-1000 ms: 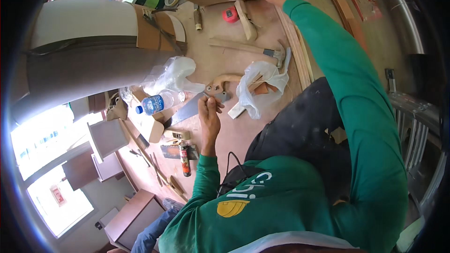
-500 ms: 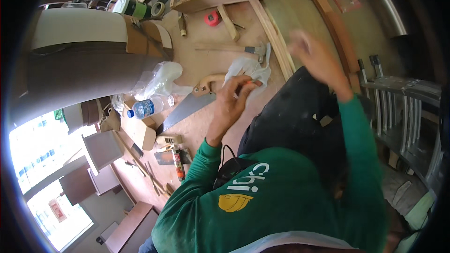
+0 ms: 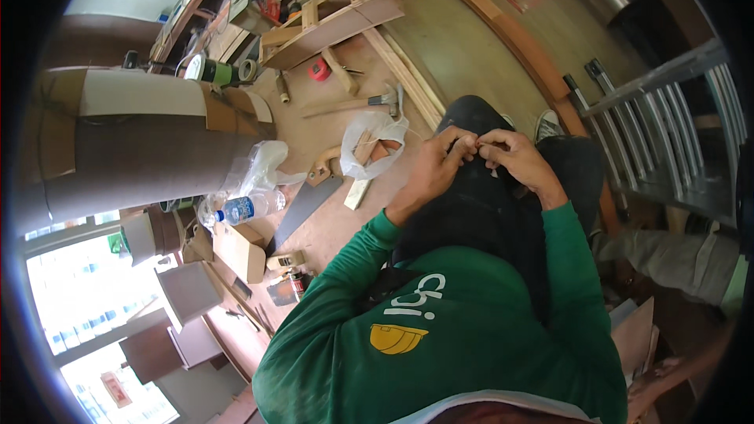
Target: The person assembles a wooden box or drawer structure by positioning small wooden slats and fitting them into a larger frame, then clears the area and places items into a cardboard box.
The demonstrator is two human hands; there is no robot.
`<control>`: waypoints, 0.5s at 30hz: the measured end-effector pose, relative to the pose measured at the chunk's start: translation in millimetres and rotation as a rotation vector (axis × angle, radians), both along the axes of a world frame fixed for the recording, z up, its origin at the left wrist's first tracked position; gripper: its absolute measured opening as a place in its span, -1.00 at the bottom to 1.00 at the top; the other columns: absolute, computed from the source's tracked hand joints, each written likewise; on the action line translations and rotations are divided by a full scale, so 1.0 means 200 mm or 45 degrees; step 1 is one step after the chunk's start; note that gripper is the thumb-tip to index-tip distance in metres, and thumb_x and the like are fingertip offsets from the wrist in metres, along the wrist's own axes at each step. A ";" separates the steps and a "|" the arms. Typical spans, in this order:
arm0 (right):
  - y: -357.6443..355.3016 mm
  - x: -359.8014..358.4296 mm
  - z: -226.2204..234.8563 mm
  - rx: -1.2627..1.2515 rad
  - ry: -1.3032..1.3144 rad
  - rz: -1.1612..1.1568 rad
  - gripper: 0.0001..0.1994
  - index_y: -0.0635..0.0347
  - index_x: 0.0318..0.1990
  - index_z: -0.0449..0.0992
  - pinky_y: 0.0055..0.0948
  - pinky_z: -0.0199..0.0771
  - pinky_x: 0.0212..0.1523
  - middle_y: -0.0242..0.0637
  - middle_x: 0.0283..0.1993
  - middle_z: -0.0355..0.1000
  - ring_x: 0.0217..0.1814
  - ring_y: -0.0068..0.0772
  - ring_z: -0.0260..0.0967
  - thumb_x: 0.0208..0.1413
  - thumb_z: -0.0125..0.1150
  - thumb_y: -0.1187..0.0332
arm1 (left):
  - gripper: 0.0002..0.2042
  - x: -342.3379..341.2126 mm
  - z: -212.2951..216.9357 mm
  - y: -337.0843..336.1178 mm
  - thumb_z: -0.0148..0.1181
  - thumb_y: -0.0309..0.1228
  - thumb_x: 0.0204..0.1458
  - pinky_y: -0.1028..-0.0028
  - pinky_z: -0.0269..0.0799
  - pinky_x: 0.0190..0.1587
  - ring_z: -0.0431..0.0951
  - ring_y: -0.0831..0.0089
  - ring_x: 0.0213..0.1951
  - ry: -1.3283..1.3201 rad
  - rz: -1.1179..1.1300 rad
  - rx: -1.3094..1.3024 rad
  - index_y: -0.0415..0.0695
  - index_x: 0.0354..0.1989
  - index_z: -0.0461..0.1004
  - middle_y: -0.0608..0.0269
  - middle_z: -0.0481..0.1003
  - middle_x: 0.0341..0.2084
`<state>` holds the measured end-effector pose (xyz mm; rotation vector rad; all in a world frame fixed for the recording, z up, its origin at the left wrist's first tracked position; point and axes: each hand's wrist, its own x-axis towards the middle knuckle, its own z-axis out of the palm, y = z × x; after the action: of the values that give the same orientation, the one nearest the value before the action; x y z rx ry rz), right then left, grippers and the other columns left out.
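Above my dark-trousered knees, my left hand (image 3: pixel 440 166) and my right hand (image 3: pixel 521 160) meet fingertip to fingertip. Both are closed in a pinch, and whatever lies between the fingers is too small to make out. To the left of my left hand, a white plastic bag (image 3: pixel 351 159) stands open on the board, with brownish pieces inside it. A pale block (image 3: pixel 357 194) lies at its near side. The handsaw (image 3: pixel 302 216) rests beside the bag, its wooden handle toward it. Beyond the bag is a claw hammer (image 3: pixel 345 105).
A water bottle (image 3: pixel 245 208), a red tape measure (image 3: pixel 319 69) and a wooden frame (image 3: pixel 334 23) lie around the board. At the right stands a metal ladder (image 3: pixel 636 133). Another person's arm (image 3: pixel 691 365) shows at lower right. A large wrapped roll (image 3: pixel 149 149) lies at left.
My left hand has left the plastic bag and moved right. My right hand has come down toward me to meet it above my knees. The view has shifted.
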<state>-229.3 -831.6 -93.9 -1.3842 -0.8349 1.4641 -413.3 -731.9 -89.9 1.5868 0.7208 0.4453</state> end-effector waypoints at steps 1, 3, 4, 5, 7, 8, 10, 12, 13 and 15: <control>-0.03 0.01 -0.01 0.003 -0.066 0.017 -0.77 0.29 -0.12 0.61 -0.53 0.47 -0.28 -0.40 -0.33 0.50 -0.34 -0.60 0.39 0.27 0.27 0.28 | -0.75 0.01 -0.02 -0.02 0.19 -0.27 0.30 0.49 0.47 -0.22 0.53 0.54 -0.31 -0.033 -0.008 -0.123 -0.26 -0.17 0.57 0.24 0.57 -0.37; -0.07 0.02 -0.06 0.011 -0.197 0.049 -0.76 0.30 -0.15 0.62 -0.51 0.45 -0.30 -0.41 -0.35 0.49 -0.34 -0.61 0.38 0.24 0.29 0.27 | -0.77 0.04 -0.06 -0.04 0.14 -0.31 0.32 0.51 0.47 -0.20 0.53 0.54 -0.31 0.017 -0.054 -0.013 -0.26 -0.18 0.57 0.22 0.57 -0.35; -0.10 0.02 -0.09 0.066 -0.319 0.027 -0.76 0.30 -0.20 0.62 -0.41 0.45 -0.29 -0.29 -0.37 0.51 -0.35 -0.50 0.42 0.20 0.32 0.25 | -0.77 0.07 -0.08 -0.06 0.12 -0.33 0.33 0.52 0.47 -0.20 0.53 0.54 -0.31 0.043 -0.091 0.033 -0.27 -0.19 0.56 0.22 0.58 -0.34; -0.12 0.03 -0.12 0.168 -0.407 0.014 -0.75 0.29 -0.21 0.62 -0.36 0.45 -0.28 -0.23 -0.37 0.51 -0.35 -0.42 0.44 0.19 0.32 0.24 | -0.78 0.08 -0.10 -0.06 0.11 -0.34 0.32 0.49 0.48 -0.18 0.56 0.48 -0.29 0.051 -0.085 0.135 -0.26 -0.19 0.57 0.17 0.58 -0.33; -0.13 0.04 -0.16 0.336 -0.593 -0.047 -0.73 0.29 -0.23 0.61 -0.27 0.45 -0.26 -0.12 -0.37 0.52 -0.34 -0.27 0.48 0.18 0.32 0.20 | -0.81 0.11 -0.12 -0.06 0.11 -0.37 0.31 0.43 0.49 -0.15 0.60 0.36 -0.25 0.052 -0.117 0.322 -0.24 -0.20 0.58 0.08 0.60 -0.31; -0.14 0.05 -0.18 0.389 -0.624 -0.030 -0.72 0.29 -0.24 0.59 -0.25 0.44 -0.23 -0.10 -0.36 0.50 -0.32 -0.21 0.47 0.20 0.30 0.19 | -0.81 0.12 -0.10 -0.07 0.12 -0.38 0.30 0.40 0.49 -0.12 0.62 0.30 -0.21 0.091 -0.108 0.413 -0.24 -0.19 0.59 0.06 0.61 -0.30; -0.14 0.07 -0.20 0.392 -0.704 0.028 -0.69 0.28 -0.25 0.58 -0.21 0.44 -0.20 -0.06 -0.32 0.49 -0.27 -0.07 0.47 0.23 0.25 0.15 | -0.78 0.12 -0.10 -0.10 0.13 -0.33 0.31 0.38 0.49 -0.10 0.61 0.31 -0.22 0.192 -0.079 0.456 -0.23 -0.17 0.60 0.08 0.61 -0.28; -0.17 0.08 -0.19 0.400 -0.895 0.018 -0.66 0.26 -0.24 0.58 -0.14 0.46 -0.19 -0.04 -0.31 0.52 -0.23 0.03 0.49 0.24 0.21 0.10 | -0.73 0.16 -0.08 -0.14 0.07 -0.28 0.36 0.37 0.47 -0.01 0.57 0.34 -0.17 0.194 -0.106 0.641 -0.25 -0.01 0.53 0.09 0.59 -0.24; -0.20 0.08 -0.17 0.459 -1.042 -0.028 -0.66 0.25 -0.23 0.58 -0.10 0.47 -0.21 -0.04 -0.31 0.52 -0.22 0.05 0.50 0.24 0.19 0.10 | -0.68 0.15 -0.14 -0.14 0.02 -0.28 0.38 0.37 0.45 0.04 0.54 0.33 -0.13 0.147 -0.089 0.565 -0.28 0.10 0.44 0.13 0.55 -0.25; -0.31 0.13 -0.03 0.231 -1.116 -0.177 -0.69 0.22 -0.21 0.60 -0.06 0.50 -0.22 -0.07 -0.28 0.54 -0.24 0.05 0.51 0.26 0.17 0.12 | -0.62 0.14 -0.15 -0.15 -0.03 -0.21 0.40 0.48 0.42 -0.10 0.47 0.47 -0.23 0.140 -0.091 0.478 -0.29 0.17 0.36 0.18 0.52 -0.27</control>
<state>-203.8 -893.5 -100.3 -1.9079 -1.3279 0.6089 -384.8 -761.6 -120.1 1.9964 0.6886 0.4624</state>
